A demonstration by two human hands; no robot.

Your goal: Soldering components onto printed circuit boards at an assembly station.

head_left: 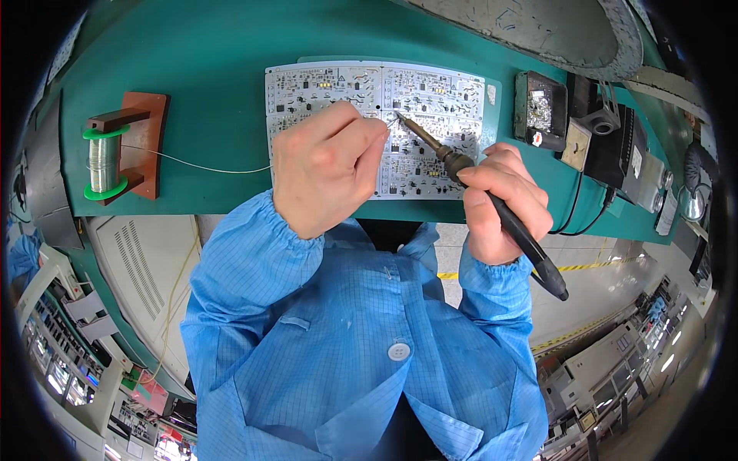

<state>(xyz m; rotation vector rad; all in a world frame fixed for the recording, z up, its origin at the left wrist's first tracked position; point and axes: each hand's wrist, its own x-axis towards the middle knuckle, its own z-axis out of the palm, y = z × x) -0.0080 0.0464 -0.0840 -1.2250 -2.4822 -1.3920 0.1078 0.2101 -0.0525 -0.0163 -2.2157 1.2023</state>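
A white panel of circuit boards (430, 180), dotted with small parts, lies flat on the green mat. Over its middle, my left hand (330, 165) is closed in a pinch on the thin solder wire (219, 170), which runs in from the left. My right hand (507, 203) grips a soldering iron (526, 238) by its black handle. The iron's tip points up and left, down at the board just beside my left fingertips. Whether tip and wire touch the same spot is too small to tell.
At the left, a solder spool (104, 164) with green flanges sits on a brown stand (154, 146). A metal box of solder scraps (540, 107) and a black soldering station (619, 154) with cables stand at the right. A large grey rounded fixture (538, 31) overhangs the back right.
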